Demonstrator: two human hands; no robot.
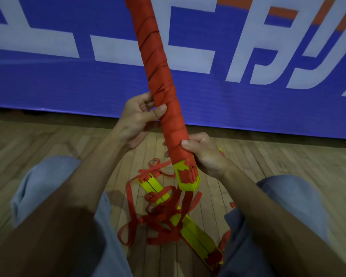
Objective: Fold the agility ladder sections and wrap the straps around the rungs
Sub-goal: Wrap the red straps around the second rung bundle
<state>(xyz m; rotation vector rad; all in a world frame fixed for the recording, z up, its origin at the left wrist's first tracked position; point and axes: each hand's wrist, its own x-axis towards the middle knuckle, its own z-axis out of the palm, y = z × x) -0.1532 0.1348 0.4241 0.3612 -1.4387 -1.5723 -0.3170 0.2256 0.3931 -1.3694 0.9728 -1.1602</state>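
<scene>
A long bundle of stacked yellow rungs [188,179], wound nearly end to end in red strap [158,62], stands tilted up in front of me. My left hand [137,118] grips the wrapped bundle at its middle, thumb across the strap. My right hand [203,154] grips it near the bare yellow lower end. On the floor between my knees lie more yellow rungs [190,226] in a tangle of loose red straps [160,218].
I sit on a wooden plank floor [288,160] with my knees in light blue trousers [48,180] on either side. A blue banner with large white characters [248,47] runs along the wall just ahead.
</scene>
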